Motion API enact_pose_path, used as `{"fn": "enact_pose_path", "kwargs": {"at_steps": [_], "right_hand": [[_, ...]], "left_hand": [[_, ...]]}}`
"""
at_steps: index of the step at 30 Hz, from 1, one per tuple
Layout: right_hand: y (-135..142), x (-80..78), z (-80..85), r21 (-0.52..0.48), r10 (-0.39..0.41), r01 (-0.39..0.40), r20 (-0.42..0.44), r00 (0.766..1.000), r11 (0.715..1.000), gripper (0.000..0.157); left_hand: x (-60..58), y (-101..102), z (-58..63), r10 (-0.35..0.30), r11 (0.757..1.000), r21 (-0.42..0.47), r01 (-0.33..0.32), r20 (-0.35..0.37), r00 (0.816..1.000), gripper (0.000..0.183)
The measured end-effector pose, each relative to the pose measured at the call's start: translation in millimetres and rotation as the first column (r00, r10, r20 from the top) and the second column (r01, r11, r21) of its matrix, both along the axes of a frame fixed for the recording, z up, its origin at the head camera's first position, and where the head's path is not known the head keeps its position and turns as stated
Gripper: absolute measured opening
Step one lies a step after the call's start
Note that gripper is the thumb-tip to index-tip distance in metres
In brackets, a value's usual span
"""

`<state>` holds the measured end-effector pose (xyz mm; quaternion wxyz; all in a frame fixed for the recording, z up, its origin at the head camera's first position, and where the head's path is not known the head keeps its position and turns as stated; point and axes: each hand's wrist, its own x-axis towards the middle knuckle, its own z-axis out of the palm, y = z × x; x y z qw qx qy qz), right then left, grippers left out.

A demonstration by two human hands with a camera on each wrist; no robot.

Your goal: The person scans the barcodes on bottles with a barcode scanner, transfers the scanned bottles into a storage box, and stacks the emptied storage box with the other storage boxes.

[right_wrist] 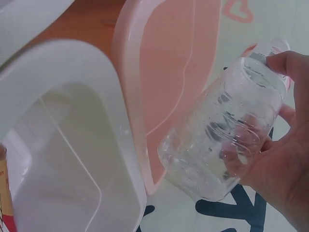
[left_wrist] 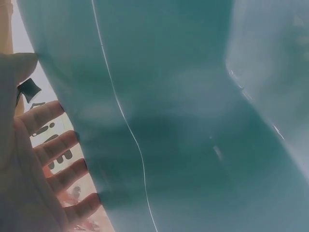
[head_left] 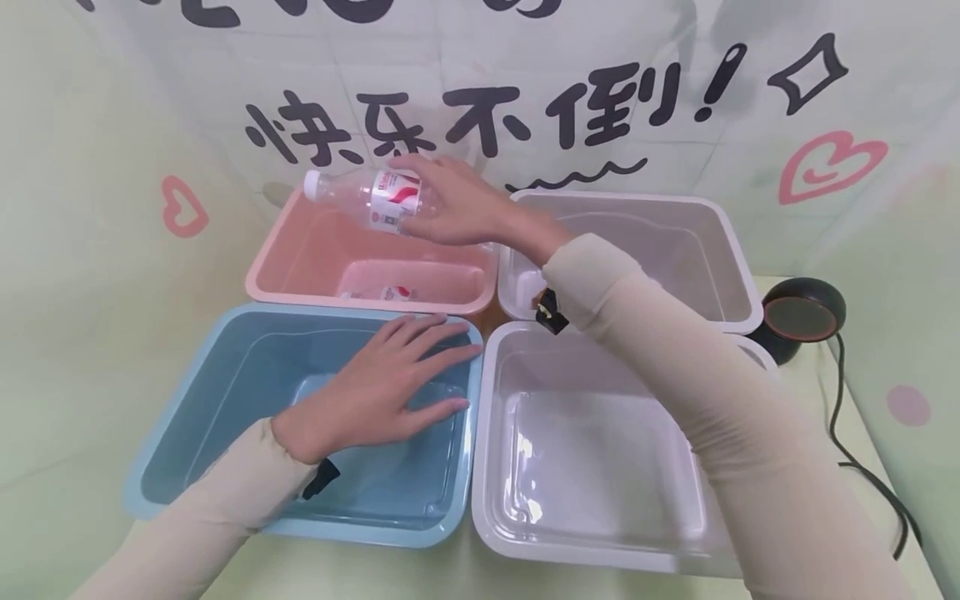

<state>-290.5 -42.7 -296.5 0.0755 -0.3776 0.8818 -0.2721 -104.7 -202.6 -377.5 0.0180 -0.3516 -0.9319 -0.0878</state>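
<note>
My right hand (head_left: 459, 204) grips a clear plastic bottle (head_left: 352, 192) by its body, above the pink bin. The bottle lies sideways, its white cap pointing left and a red-and-white label round its middle. In the right wrist view, the bottle's clear base (right_wrist: 193, 174) tilts toward the pink bin's wall (right_wrist: 164, 63). A second labelled bottle (head_left: 397, 293) lies in the pink bin (head_left: 375, 302), partly hidden by its front rim. Fingers spread, my left hand (head_left: 375, 387) is over the blue bin (head_left: 225, 350) and holds nothing. In the left wrist view, its fingertips overlap the bin's rim.
A pale grey bin (head_left: 675, 204) stands at the back right, with a red-and-yellow item (right_wrist: 6, 193) inside it. Another pale bin (head_left: 592, 450) stands at the front right. Beyond them are a black round device (head_left: 806, 308) and its cable (head_left: 840, 408). A printed curtain hangs behind.
</note>
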Motion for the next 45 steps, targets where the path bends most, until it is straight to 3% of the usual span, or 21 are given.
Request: {"fn": "enact_pose_path", "kwargs": {"at_steps": [5,11,19,25,36,45], "right_hand": [[-10.1,0.7,-1.0,-0.004,0.003,-0.003,-0.001,1.000,1.000,0.070],[-17.0,3.1,-8.0,0.066,0.008,-0.007,-0.003,1.000,0.998,0.071],[-2.3,5.0,-10.2,0.081,0.018,-0.014,-0.054,0.998,0.997,0.063],[22.6,5.1,-12.0,0.086,0.035,-0.030,-0.063,0.997,0.996,0.056],[86.5,13.6,-2.8,0.093,0.002,-0.007,0.048,0.999,0.996,0.058],[153.0,40.0,2.5,0.123,-0.080,0.072,0.061,0.995,0.990,0.057]], "left_hand": [[0.1,0.0,-0.8,0.004,1.000,0.008,-0.004,-0.007,1.000,0.065],[3.3,1.8,-2.8,0.009,1.000,-0.003,-0.009,0.003,1.000,0.065],[2.3,2.0,-1.4,0.009,1.000,-0.020,-0.009,0.020,1.000,0.063],[1.2,1.0,1.0,0.002,1.000,-0.010,-0.002,0.004,1.000,0.062],[-0.7,-0.2,1.7,-0.004,1.000,0.007,0.004,0.012,1.000,0.062],[0.0,1.1,0.9,0.005,1.000,0.011,-0.006,0.016,1.000,0.064]]}}
